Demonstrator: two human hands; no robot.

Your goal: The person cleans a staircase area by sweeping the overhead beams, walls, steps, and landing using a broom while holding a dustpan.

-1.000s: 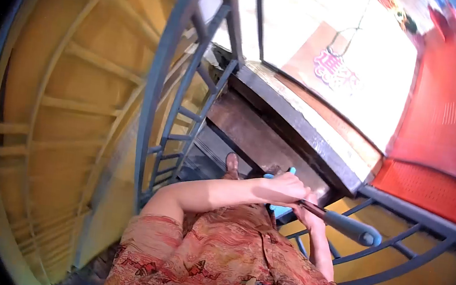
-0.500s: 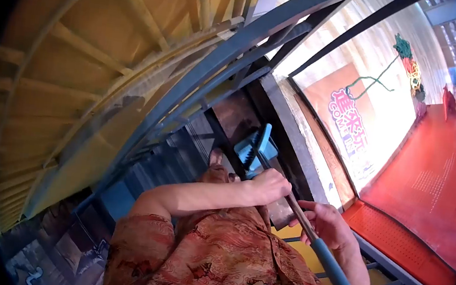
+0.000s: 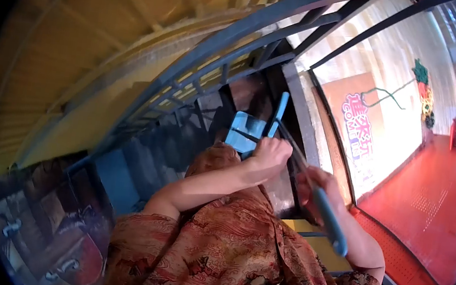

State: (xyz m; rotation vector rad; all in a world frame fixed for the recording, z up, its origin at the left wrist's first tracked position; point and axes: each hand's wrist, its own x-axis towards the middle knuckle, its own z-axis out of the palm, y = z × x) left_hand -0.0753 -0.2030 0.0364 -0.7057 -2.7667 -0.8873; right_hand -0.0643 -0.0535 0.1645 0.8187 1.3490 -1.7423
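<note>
Broom [image 3: 279, 114]: runs aslant before you, blue end beyond your hands, grip [image 3: 332, 226] toward your right side; looks light and stiff.
Hold: best taken round the grip, which may slip if damp.
Dustpan [image 3: 248, 124]: just beside the broom's far end, past your left hand; probably light, thin plastic.
Left hand [image 3: 271, 154]: curled into a fist beside the broom; what it encloses cannot be told.
Right hand [image 3: 321, 188]: fingers bent at the grip's upper end; cannot tell whether they close round it.
Arms: left forearm [image 3: 209, 182] slants inward; right forearm [image 3: 362, 239] reaches forward, elbow bent.
</note>
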